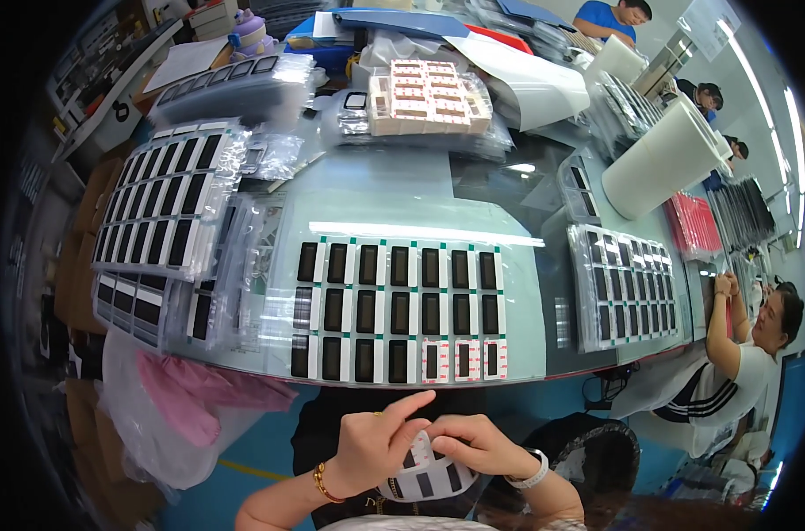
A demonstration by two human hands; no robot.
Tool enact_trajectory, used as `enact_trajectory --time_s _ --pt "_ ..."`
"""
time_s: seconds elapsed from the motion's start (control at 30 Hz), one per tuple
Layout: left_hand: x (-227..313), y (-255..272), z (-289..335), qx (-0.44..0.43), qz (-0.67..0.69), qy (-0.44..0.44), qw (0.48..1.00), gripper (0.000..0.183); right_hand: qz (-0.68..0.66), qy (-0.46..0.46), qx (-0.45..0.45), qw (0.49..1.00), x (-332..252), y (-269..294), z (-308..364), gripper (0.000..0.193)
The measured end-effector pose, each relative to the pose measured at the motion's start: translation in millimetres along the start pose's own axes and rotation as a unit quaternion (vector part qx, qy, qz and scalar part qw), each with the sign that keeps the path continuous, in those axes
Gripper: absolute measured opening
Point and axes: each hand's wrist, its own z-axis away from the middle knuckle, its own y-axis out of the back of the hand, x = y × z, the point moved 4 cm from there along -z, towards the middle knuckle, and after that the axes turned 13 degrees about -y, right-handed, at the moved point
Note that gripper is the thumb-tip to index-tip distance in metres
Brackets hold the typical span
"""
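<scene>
A white adhesive sheet (407,488) with dark rectangular openings and some red marks is held low, between my hands and my body. My left hand (363,447) grips it from the left, thumb on its upper part, index finger stretched up and away; the other fingers are mostly hidden. My right hand (478,442) is closed on the sheet's upper right, fingers bent over it. Just beyond my hands, a clear tray (502,310) holds rows of dark rectangular panels with white strips and green tabs. Three panels in the near right row wear red-marked white frames (467,361).
Stacked panel trays stand at the left (168,190) and right (624,283). Farther back are a pile of cream frames (429,97) and a large white roll (663,159). A pink cloth (195,394) hangs at left. A co-worker (739,354) sits at right.
</scene>
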Motion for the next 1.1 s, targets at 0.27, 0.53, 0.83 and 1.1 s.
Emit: enact_trajectory --time_s 0.27,0.53,0.83,1.1 --pt "-30.8 12.5 29.0 -0.143 0.172 0.136 0.965 0.012 -0.075 -0.067 0.011 0.995 16.8 4.4 -5.0 0.026" --pt "-22.8 18.2 27.4 -0.113 0.202 0.128 0.964 0.010 0.145 0.102 0.162 0.971 -27.3 6.9 -7.1 0.020" --pt "-30.8 21.7 36.9 -0.133 0.134 0.125 0.974 0.011 0.473 0.109 0.398 0.778 -41.7 27.1 -40.2 0.036" --pt "-34.8 20.4 30.8 -0.096 0.135 0.112 0.980 0.011 0.462 0.161 0.322 0.811 -64.0 22.1 -39.4 0.027"
